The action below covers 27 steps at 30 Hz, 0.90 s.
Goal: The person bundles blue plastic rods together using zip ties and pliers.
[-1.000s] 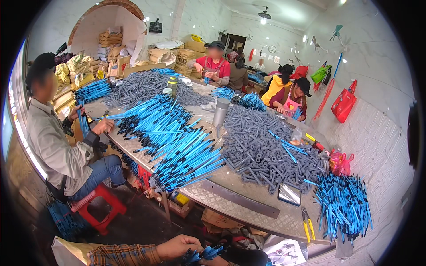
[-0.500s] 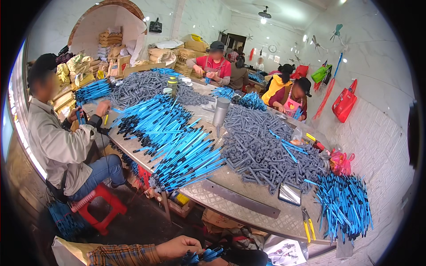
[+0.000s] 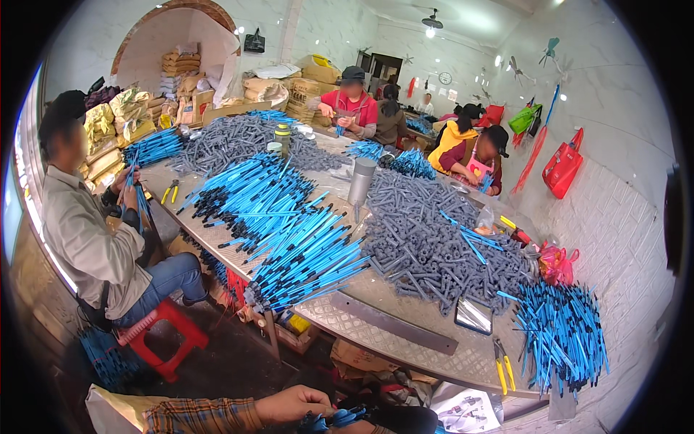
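At the lower edge, my left hand comes out of a plaid sleeve with its fingers drawn together in a pinch. What lies between its fingertips is hidden. Right beside it is a small bunch of blue sticks with dark ends. Just under this bunch, a strip of my right hand shows, closed against the sticks; the frame's edge cuts off the rest. Both hands are low, in front of the metal table.
On the table lie heaps of blue sticks, a grey plastic parts pile, a metal bar, a phone-like slab and yellow-handled pliers. A co-worker sits at left on a red stool; others work farther back.
The co-worker at left has drawn the raised hand back to the blue sticks, and pliers now show on the table there. My hands stay nearly in place; the bunch beside them has shifted slightly.
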Each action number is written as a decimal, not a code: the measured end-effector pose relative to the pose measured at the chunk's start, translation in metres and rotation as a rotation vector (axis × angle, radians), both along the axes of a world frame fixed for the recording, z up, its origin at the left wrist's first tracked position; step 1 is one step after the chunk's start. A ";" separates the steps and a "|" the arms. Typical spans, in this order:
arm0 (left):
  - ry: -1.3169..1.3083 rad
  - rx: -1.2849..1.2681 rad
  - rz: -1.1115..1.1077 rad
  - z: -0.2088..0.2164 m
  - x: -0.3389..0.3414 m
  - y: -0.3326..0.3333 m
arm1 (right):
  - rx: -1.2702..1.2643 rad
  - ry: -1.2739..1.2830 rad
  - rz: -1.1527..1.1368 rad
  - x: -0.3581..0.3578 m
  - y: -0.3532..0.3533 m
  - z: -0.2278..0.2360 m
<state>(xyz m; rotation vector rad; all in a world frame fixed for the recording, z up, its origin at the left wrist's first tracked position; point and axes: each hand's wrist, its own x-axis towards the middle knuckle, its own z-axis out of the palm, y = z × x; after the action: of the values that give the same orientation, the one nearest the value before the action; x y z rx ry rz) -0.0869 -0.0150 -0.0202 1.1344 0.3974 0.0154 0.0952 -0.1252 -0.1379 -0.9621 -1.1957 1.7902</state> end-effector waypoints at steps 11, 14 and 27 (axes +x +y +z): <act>-0.048 -0.020 -0.085 -0.005 -0.003 0.003 | -0.106 -0.281 0.000 0.000 -0.008 -0.015; -0.044 -0.049 -0.173 -0.008 0.001 0.008 | -0.119 -0.272 0.048 -0.001 -0.008 -0.023; -0.268 0.202 -0.577 -0.004 0.004 0.029 | 0.105 0.068 0.169 -0.009 -0.001 0.040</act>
<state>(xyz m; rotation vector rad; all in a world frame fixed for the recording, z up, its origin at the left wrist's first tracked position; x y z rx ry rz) -0.0833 0.0139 -0.0246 1.3927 -0.1828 -0.3011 0.0861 -0.1260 -0.0980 -0.7535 -1.3467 1.8550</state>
